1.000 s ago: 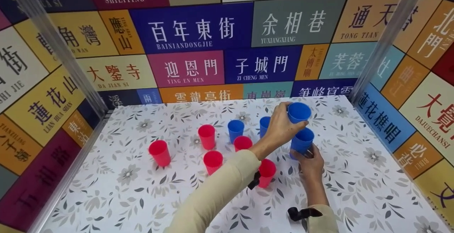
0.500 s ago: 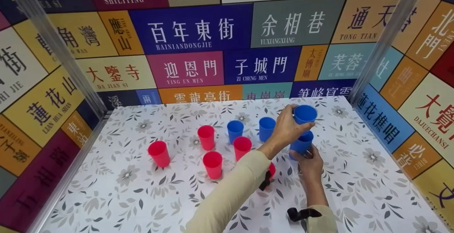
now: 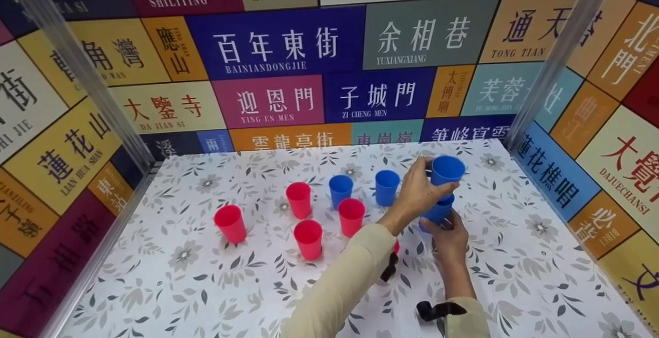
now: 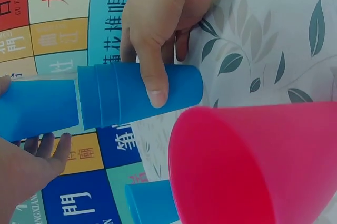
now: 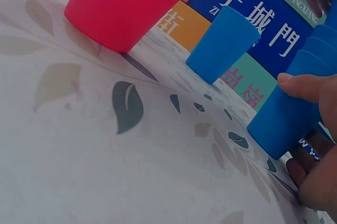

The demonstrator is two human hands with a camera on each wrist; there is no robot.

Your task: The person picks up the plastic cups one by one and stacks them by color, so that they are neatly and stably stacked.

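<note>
My left hand (image 3: pixel 414 189) grips a blue cup (image 3: pixel 448 170), mouth up, just above a stack of blue cups (image 3: pixel 436 213). Around the lower part of that stack, my right hand (image 3: pixel 451 240) curls its fingers and thumb. Several rims show on the stack (image 4: pixel 108 95) in the left wrist view, and a thin gap separates it from the raised cup (image 4: pixel 39 108). The right wrist view has the thumb (image 5: pixel 303 86) on the lowest cup of the stack, whose base is at the tabletop. Left of the hands stand two single blue cups (image 3: pixel 386 188).
Several red cups (image 3: pixel 308 239) stand mouth up on the flower-patterned table (image 3: pixel 170 286), left of the hands. One red cup (image 3: pixel 396 246) is mostly hidden behind the left sleeve (image 3: pixel 345 281). Walls with coloured sign panels (image 3: pixel 278 45) enclose the back and sides.
My left hand has shifted right and slightly down with its blue cup, now over the stack. A blue cup behind it has come into full view. The right hand stays put.
</note>
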